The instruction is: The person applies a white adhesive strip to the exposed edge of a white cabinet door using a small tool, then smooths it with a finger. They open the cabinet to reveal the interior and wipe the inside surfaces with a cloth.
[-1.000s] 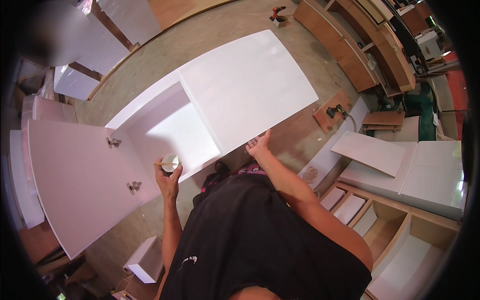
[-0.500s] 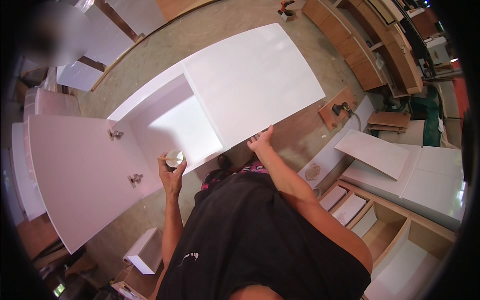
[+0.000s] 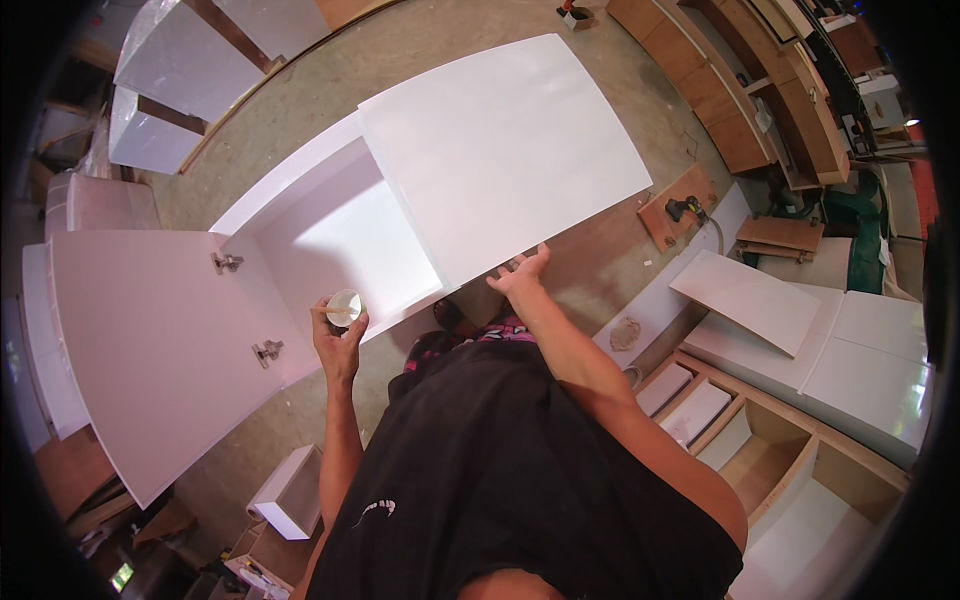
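Observation:
A long white cabinet (image 3: pixel 291 165) lies on its back in front of me, its left compartment uncovered. The left door (image 3: pixel 170 350) is swung out to the side, with two metal hinges (image 3: pixel 226 263) on its inner face. My left hand (image 3: pixel 338 338) is closed around a small white cup (image 3: pixel 345 306) with a thin wooden stick in it, above the compartment's near edge. My right hand (image 3: pixel 519 273) is at the near edge of the right door (image 3: pixel 510 150), palm up, some fingertips hidden at the edge. That door sits slightly raised off the cabinet.
A cordless drill (image 3: pixel 687 208) rests on a brown board (image 3: pixel 664 222) to the right. Beyond it stand wooden cabinets (image 3: pixel 700 90). White panels (image 3: pixel 757 303) and an open drawer frame (image 3: pixel 800 430) are at the near right. A white drawer box (image 3: pixel 290 490) stands at the lower left.
The right door has lifted a little with my right hand at its edge, its left side now standing off the cabinet. My left hand with the cup has shifted slightly left and away from me.

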Demonstrator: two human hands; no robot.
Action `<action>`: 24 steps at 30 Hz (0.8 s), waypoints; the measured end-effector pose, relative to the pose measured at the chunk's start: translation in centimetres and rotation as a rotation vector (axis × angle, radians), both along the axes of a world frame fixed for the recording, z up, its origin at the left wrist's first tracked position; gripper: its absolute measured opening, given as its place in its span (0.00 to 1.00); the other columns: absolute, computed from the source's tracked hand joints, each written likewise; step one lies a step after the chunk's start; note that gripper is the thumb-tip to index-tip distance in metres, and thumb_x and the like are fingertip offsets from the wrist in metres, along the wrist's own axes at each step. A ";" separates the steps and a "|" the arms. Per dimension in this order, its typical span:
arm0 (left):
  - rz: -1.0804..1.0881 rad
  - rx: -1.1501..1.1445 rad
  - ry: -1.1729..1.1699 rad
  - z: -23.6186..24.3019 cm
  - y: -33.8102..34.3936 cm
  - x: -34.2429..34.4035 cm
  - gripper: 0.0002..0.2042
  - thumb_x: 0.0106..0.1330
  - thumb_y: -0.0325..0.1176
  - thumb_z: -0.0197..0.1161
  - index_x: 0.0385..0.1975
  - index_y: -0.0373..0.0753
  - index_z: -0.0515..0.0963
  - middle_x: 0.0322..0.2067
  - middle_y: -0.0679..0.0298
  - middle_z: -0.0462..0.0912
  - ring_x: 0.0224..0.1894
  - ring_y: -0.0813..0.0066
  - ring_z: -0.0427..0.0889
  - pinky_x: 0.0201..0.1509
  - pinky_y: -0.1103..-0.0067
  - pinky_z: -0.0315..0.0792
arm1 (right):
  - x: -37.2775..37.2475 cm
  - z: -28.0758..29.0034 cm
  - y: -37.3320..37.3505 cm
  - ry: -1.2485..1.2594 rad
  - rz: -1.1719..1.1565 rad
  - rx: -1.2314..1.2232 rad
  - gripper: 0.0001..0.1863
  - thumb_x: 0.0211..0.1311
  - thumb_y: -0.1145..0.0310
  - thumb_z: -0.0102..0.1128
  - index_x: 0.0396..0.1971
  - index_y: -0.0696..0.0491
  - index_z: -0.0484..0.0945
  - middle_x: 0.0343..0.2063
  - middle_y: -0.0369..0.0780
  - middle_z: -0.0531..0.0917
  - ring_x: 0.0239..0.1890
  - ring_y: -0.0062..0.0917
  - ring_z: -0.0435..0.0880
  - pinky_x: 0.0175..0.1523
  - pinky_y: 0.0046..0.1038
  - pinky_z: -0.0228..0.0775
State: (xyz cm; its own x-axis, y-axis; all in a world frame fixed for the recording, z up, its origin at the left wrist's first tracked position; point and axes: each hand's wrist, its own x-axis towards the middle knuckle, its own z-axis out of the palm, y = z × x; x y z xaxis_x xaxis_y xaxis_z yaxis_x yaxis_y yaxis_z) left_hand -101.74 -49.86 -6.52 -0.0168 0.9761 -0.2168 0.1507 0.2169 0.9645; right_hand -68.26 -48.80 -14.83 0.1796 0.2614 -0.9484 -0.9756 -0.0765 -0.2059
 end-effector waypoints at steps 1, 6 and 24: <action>-0.005 -0.001 0.002 0.2 0.1 0.2 0.29 0.62 0.27 0.73 0.61 0.33 0.65 0.51 0.59 0.77 0.54 0.71 0.80 0.59 0.75 0.75 | 0.1 -0.6 -0.1 0.006 -0.013 0.007 0.53 0.60 0.27 0.38 0.77 0.49 0.51 0.78 0.38 0.52 0.79 0.38 0.47 0.77 0.56 0.27; -0.011 0.044 -0.008 0.1 0.2 0.7 0.29 0.61 0.27 0.74 0.60 0.34 0.67 0.49 0.61 0.79 0.50 0.73 0.81 0.55 0.77 0.76 | -0.5 -2.4 -0.5 -0.035 -0.082 0.030 0.51 0.60 0.29 0.42 0.75 0.51 0.55 0.76 0.40 0.56 0.76 0.41 0.54 0.76 0.54 0.35; 0.032 0.062 0.027 0.5 0.0 0.5 0.30 0.60 0.26 0.74 0.61 0.33 0.66 0.50 0.58 0.78 0.51 0.70 0.81 0.55 0.75 0.77 | 1.8 1.7 -4.4 0.032 -0.060 0.374 0.49 0.49 0.20 0.57 0.56 0.50 0.68 0.50 0.36 0.72 0.47 0.27 0.68 0.45 0.31 0.52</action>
State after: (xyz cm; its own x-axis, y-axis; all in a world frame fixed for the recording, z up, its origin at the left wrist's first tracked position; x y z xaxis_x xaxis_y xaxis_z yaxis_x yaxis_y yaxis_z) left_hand -101.27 -49.83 -6.01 -0.0532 0.9865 -0.1550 0.1707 0.1620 0.9719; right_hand -66.45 -53.22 -13.12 0.1773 0.5809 -0.7944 -0.9824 0.0560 -0.1783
